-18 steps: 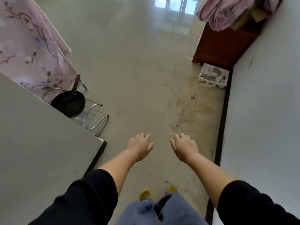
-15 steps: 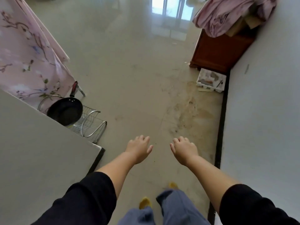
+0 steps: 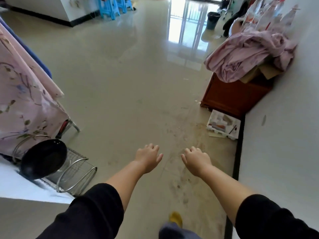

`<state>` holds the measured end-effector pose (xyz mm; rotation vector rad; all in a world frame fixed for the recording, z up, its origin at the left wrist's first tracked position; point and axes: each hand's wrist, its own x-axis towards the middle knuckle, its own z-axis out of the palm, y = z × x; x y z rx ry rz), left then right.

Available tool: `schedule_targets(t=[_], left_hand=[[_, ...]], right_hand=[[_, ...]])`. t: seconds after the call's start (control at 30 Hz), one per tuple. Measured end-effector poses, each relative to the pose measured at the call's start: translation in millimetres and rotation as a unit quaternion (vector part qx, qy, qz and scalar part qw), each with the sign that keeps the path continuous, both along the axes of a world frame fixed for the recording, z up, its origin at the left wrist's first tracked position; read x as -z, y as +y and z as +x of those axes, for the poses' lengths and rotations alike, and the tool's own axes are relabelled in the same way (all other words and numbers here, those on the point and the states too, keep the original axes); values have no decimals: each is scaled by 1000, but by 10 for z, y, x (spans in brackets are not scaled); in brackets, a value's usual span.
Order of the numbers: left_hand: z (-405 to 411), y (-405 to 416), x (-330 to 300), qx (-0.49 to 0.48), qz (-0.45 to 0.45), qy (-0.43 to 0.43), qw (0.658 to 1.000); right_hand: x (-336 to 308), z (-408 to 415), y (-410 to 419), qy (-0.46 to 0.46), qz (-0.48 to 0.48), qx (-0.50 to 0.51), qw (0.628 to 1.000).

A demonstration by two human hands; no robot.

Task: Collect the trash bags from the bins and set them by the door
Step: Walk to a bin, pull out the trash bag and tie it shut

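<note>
Bin [image 3: 212,20] stands far off, contents unseen; both hands' fingers loosely spread, empty.

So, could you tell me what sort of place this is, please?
Probably a lived-in home, an open living area. A frying pan sits on a wire dish rack on the floor, rumpled pink bedding tops a wooden cabinet, and a dark bin stands by the far glass doors.

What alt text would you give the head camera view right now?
Both bare hands, left hand and right hand, reach forward empty over a beige floor. A dark bin stands far ahead; a black pan lies left.
</note>
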<state>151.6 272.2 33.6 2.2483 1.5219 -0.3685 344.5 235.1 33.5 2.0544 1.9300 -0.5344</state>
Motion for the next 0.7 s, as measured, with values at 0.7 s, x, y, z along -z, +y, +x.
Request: schedule_targets(t=[0.7], left_hand=[[-1719, 4229, -256, -149, 13, 21, 989]], right_hand=[[-380, -1500, 4902, 28, 45, -112, 992]])
